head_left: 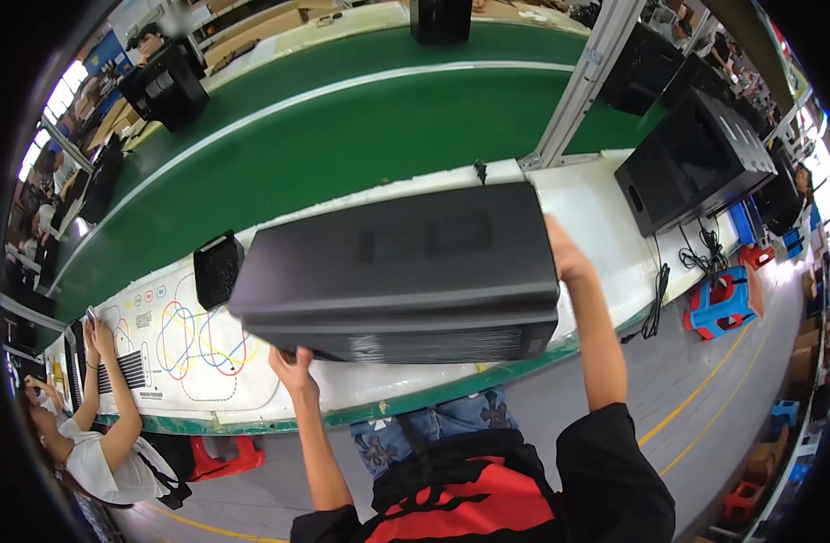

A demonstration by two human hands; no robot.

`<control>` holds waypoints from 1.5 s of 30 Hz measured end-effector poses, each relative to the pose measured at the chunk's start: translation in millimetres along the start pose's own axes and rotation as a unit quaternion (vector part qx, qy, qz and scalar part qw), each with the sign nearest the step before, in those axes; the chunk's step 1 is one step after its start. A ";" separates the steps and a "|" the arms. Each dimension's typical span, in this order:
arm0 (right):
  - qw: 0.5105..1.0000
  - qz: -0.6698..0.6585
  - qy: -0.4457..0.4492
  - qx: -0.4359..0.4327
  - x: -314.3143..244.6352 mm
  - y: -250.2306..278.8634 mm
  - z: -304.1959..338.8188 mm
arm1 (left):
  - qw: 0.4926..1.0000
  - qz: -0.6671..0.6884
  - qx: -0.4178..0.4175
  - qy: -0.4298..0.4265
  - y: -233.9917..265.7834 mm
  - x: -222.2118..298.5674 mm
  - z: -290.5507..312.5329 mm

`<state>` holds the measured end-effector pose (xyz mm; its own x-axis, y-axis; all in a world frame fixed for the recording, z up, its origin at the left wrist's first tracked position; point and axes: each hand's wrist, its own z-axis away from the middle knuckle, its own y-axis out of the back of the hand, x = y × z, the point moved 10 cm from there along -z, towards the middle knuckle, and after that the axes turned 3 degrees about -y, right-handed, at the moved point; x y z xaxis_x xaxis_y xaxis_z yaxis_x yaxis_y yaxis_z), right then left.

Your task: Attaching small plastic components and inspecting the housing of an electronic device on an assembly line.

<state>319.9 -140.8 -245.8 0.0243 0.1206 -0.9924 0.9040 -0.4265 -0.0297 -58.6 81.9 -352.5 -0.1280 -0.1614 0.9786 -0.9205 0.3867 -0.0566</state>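
Observation:
A large black box-shaped cabinet (397, 262) lies lengthwise before me over the white bench, its near side finely ribbed. My left hand (294, 369) is closed around the lower near edge at its left part, with the fingers partly hidden underneath. At the right end, my right hand (567, 252) presses and grips the cabinet's side, some fingers out of sight behind it. Whether the cabinet rests fully on the bench or is slightly lifted, I cannot tell. Close to its left end sits a black open tray (218, 271) with small dark pieces in it.
Beyond the bench runs a green conveyor belt (342, 136) carrying other black cabinets. Another black cabinet (691, 163) stands at right, with black cables (654, 303) hanging off the bench. A metal post (582, 81) rises at the belt's edge. A co-worker (107, 443) works at left.

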 end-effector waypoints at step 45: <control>0.944 -0.260 0.119 0.163 -66.3 14.4 -134.3 | 0.987 -0.005 -0.150 0.060 -177.9 -1.6 -79.7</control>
<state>388.6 -34.6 -164.4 -0.2559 0.5710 -0.7800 0.6421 -0.5028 -0.5787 134.9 85.7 -328.3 -0.0570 -0.0645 0.9963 -0.7688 0.6395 -0.0026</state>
